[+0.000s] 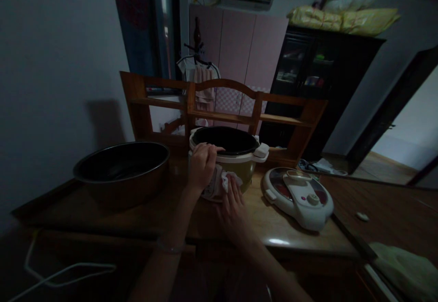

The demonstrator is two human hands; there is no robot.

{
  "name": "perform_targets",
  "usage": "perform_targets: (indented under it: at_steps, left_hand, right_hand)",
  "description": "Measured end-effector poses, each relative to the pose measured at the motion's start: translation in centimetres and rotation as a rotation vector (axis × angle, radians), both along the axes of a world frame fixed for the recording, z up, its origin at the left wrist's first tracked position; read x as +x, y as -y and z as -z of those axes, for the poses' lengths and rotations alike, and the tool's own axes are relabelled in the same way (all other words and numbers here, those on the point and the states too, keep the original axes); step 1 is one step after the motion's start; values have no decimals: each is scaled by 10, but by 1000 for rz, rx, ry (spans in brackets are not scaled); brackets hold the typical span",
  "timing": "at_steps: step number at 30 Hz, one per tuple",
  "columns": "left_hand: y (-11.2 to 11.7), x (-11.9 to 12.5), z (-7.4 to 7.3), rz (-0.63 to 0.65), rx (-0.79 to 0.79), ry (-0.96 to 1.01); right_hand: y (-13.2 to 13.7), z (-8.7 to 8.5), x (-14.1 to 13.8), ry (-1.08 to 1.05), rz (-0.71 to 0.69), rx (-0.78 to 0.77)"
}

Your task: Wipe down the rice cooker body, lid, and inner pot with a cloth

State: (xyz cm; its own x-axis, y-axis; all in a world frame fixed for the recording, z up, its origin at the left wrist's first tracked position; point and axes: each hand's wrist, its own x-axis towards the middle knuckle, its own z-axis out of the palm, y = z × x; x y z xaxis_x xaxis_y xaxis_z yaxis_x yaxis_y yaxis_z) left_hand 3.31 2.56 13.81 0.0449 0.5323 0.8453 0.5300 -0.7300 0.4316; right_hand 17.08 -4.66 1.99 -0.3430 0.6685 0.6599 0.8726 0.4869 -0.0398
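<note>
The person is at work on an electric cooker [248,173], which stands open on the table [253,217] in front of a wooden shelf rack [224,84]. The step in hand looks to be wiping its outside. The right hand [233,201] presses a white cloth [225,183] to the cooker's front wall, just beside its control panel; the fingers lie nearly straight, pinning the cloth there more than pinching it. The left hand [202,165] is at the cooker's near rim, its fingers curled over the edge, apparently gripping it to steady the body, though the contact is partly hidden.

To the left of the cooker and apart from it sits a wide dark-lined pot [126,190]; to its right, the pale cooker lid [303,199] lies on the table with its knob upward. The next move, as judged, calls for even pressure on the cloth along the curved wall, with the left hand's hold firm enough that the cooker does not slide or turn.
</note>
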Motion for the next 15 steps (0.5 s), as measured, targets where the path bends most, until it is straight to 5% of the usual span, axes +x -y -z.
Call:
perform_targets:
  at_steps: [6,15]
  left_hand:
    - [-1,-1,1,3,1,-9]
    - [-1,-1,0,7,15,1]
  right_hand:
    - [0,15,-1,70,-80,-25]
    - [13,7,24,139,-71,-49]
